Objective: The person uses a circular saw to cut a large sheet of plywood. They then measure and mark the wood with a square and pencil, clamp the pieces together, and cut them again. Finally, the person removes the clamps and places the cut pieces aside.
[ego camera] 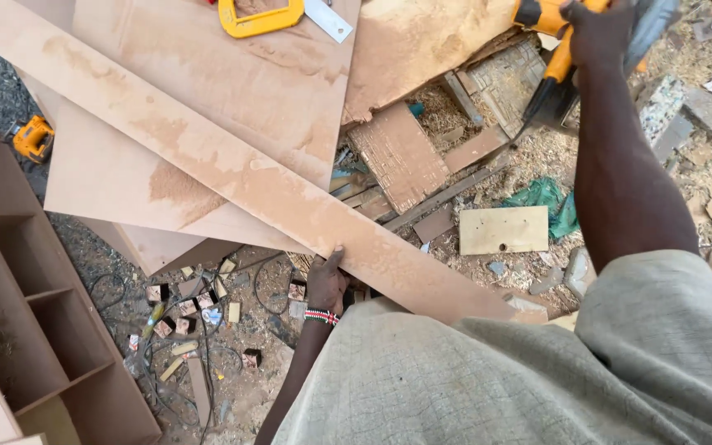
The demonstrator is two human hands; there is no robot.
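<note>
Ground under me is sawdust, gravel and offcuts, with a tangle of dark cables (166, 346) and small wood blocks scattered lower left. Long pale dusty plywood strip (232, 173) runs diagonally from top left down to lower right, lying over wider sheets of the same board (232, 82); its far ends are cut off by the frame and by my shirt. My left hand (325, 280) is gripping the strip's near edge, fingers curled under where I can't see them, thumb up along the edge, beaded band on the wrist. My right hand (599, 33) is closed around the handle of a yellow and black power tool (550, 49) at top right; hand and frame edge hide most of the body, so I can't tell exactly what kind of tool it is. Yellow-framed tool with a metal blade (269, 16) sits on the top sheet, half cropped. Brown open shelf unit with compartments (18, 288) stands at left, partly out of frame. Second small yellow tool (33, 138) lies on the gravel beside it. Green crumpled plastic (545, 198) and a pale rectangular offcut with holes (504, 231) lie between strip and right arm.
</note>
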